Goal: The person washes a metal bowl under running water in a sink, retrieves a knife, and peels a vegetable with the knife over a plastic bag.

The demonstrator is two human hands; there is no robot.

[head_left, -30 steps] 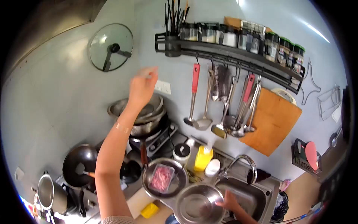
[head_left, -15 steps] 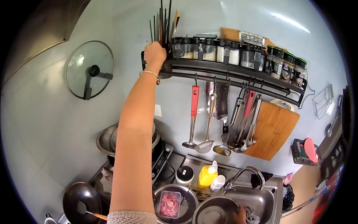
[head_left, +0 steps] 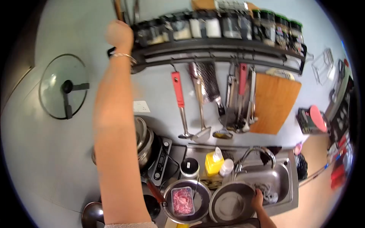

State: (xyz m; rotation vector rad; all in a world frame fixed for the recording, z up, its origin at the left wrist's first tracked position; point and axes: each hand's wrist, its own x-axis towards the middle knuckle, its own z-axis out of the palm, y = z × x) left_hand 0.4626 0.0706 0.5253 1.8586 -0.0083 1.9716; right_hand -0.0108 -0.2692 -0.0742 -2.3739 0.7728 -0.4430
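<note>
My left hand (head_left: 120, 35) is raised to the left end of the black wall shelf (head_left: 213, 45), its fingers closed round the chopsticks (head_left: 118, 10) that stand there; the image is blurred at the hand. At the lower right, my right hand (head_left: 258, 198) grips the rim of a wide metal bowl (head_left: 230, 202) beside the sink. Crumpled clear plastic (head_left: 269, 193) lies in the sink just past that hand. Left of the bowl, a pan (head_left: 202, 190) with a brown handle holds a plastic box of raw meat (head_left: 183, 201).
Spice jars (head_left: 232, 25) line the shelf, with ladles (head_left: 183, 121) and a wooden board (head_left: 275, 102) hanging below. A glass lid (head_left: 53, 89) hangs on the left wall. Stacked pots stand behind my left arm. A yellow bottle (head_left: 213, 163) stands near the faucet (head_left: 262, 150).
My left hand went up to the chopstick holder and closed there. The view has shifted since, and the shelf sits higher and further left. My right hand remains at the bowl's rim.
</note>
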